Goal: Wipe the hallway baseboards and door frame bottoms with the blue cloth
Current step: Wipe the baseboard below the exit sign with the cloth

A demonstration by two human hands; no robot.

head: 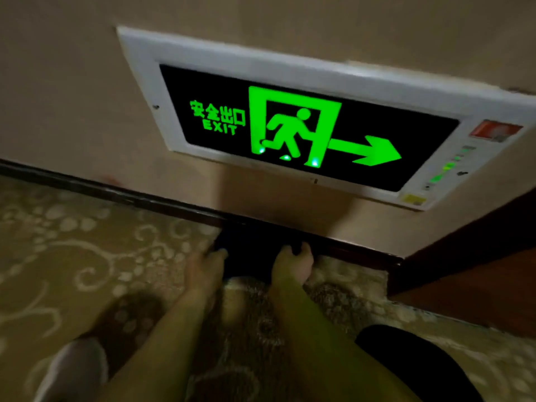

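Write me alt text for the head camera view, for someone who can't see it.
Both hands, left hand and right hand, grip a dark cloth against the dark baseboard where a beige wall meets patterned carpet. A lit green exit sign with a right-pointing arrow sits low on the wall above, and a dark wooden door frame stands to the right.

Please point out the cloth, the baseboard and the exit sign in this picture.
cloth [249, 253], head view, on its dark middle between the two hands.
baseboard [116, 190], head view, on its dark face left of the cloth.
exit sign [371, 153], head view, on the green arrow.
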